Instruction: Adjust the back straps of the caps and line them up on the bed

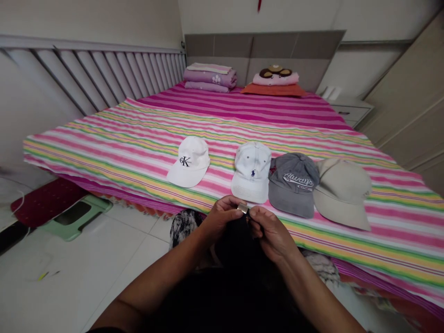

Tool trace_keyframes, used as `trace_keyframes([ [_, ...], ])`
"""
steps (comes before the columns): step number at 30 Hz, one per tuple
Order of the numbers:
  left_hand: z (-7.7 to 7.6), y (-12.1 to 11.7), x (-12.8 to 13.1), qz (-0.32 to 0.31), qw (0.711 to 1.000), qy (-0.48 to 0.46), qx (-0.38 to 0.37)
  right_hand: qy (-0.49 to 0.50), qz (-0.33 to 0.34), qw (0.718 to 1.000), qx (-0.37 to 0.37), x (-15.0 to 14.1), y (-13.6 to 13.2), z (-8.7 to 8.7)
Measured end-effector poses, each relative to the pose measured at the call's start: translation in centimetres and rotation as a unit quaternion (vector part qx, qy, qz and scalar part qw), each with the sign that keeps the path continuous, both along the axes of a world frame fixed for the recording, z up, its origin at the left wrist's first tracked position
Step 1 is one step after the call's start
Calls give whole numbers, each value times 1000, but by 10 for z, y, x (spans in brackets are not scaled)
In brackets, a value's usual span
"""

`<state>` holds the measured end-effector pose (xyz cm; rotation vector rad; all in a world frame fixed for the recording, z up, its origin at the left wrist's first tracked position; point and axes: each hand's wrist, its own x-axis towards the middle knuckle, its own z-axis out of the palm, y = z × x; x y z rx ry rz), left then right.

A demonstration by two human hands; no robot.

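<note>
Between my hands is a metal buckle (243, 208) on a dark strap, part of what looks like a black cap (236, 240). Its dark cloth hangs below my fingers and blends into the dark clothing behind. My left hand (224, 215) pinches the buckle from one side, thumb on top. My right hand (268, 226) pinches the strap close beside the buckle. Just beyond them on the bed lie a pale blue cap (252, 169), a grey cap (294, 182) and a beige cap (343, 187), side by side. Farther left, apart from these, is a white cap (190, 162).
A striped sheet (114, 134) covers the near part of the bed. Folded purple bedding (210, 78) and an orange-pink pile (274, 85) rest by the headboard (256, 51). A railing (114, 74) lines the left side. On the floor stands a green stool (74, 217).
</note>
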<state>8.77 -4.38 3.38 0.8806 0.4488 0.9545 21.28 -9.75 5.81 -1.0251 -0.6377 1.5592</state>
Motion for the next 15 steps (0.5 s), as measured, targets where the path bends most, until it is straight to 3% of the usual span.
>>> trace_keyframes([
  [15,1,-3,1,4,999,-2,-39,-22,-9,1000,9,0,0,-5],
])
